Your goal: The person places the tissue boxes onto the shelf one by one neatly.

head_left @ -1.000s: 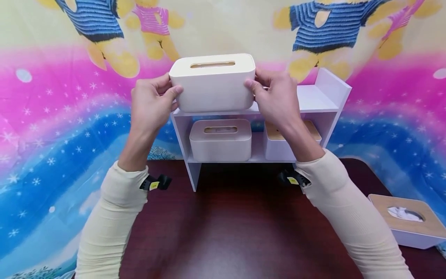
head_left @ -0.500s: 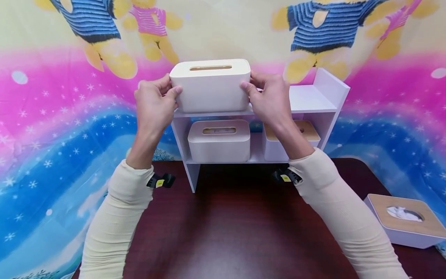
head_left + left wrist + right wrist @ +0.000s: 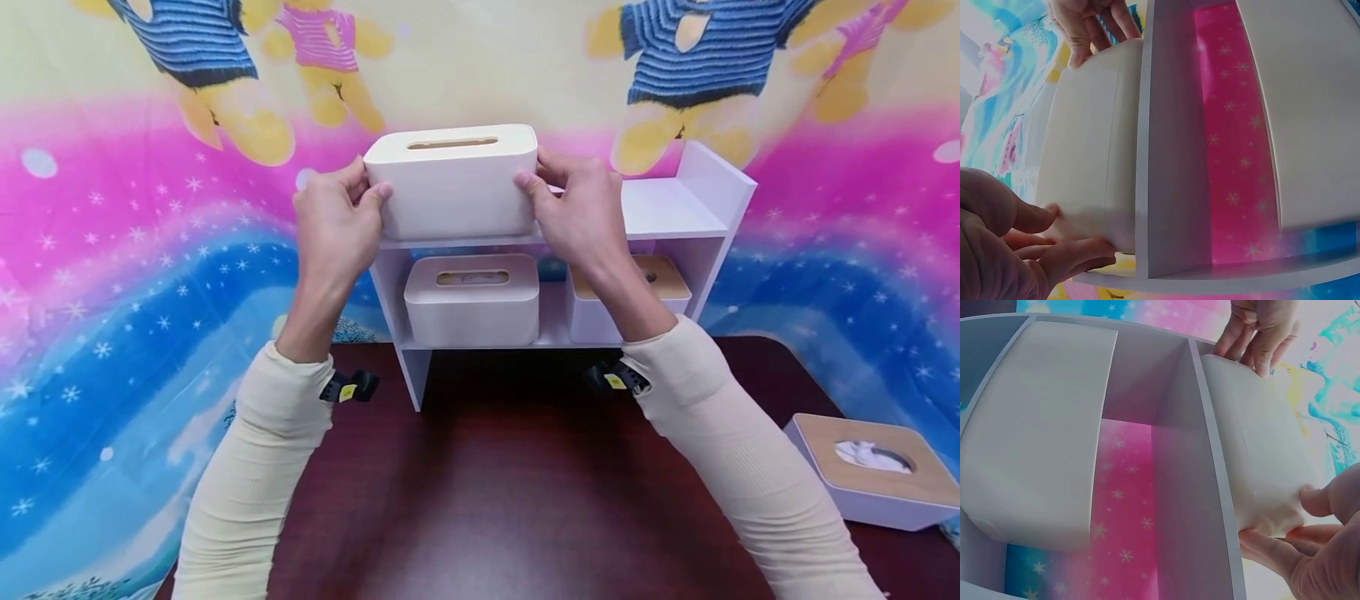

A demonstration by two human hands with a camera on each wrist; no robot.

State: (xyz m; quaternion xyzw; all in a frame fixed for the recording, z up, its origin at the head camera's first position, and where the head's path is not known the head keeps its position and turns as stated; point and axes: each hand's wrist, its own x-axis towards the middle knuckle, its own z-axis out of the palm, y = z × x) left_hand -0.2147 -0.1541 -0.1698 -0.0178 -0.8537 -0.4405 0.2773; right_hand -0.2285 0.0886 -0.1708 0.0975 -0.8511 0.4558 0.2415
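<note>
A cream tissue box with a slot in its pale lid sits at the left end of the white shelf's top board. My left hand grips its left end, thumb on the front face and fingers round the side. At the other end my right hand holds it the same way. Both wrist views show the box along the shelf board, held between the two hands. Directly below, a second cream tissue box stands on the lower shelf.
Right of it on the lower shelf is a white box with a wooden lid, partly behind my right forearm. Another wooden-lidded tissue box rests on the dark table at the right. A printed cloth hangs behind the shelf.
The held tissue box has shifted slightly left and a little down over the past second, both hands moving with it. In the last half second it hardly moves.
</note>
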